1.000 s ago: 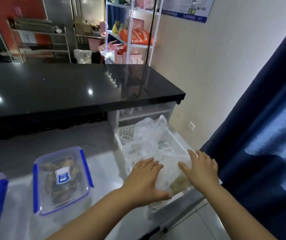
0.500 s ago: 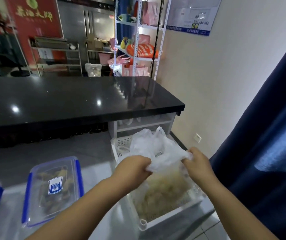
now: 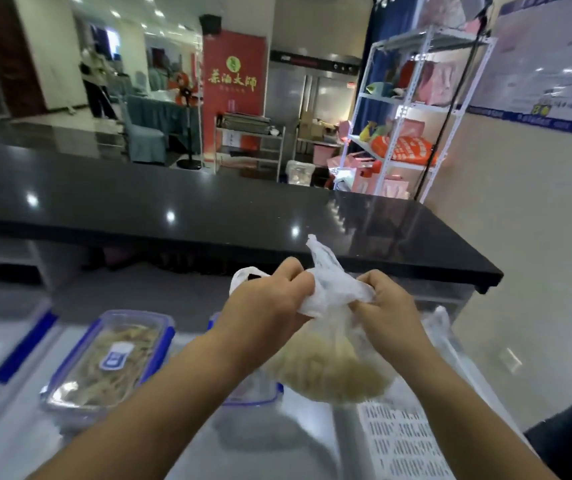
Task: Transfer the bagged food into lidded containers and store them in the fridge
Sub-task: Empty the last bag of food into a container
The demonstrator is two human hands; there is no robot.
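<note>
The bag (image 3: 329, 362) is gripped at its neck by both hands (image 3: 267, 306) (image 3: 386, 306), held above what seems a container (image 3: 243, 393).

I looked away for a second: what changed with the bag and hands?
The left hand and right hand, earlier flat on the bag in the white basket, gripped its gathered top and lifted it up and leftward, clear of the basket. The lidded container stayed on the counter.

Single head-worn wide-angle view — forward and down, close over the grey worktop (image 3: 132, 292), black counter (image 3: 208, 209) beyond.
</note>
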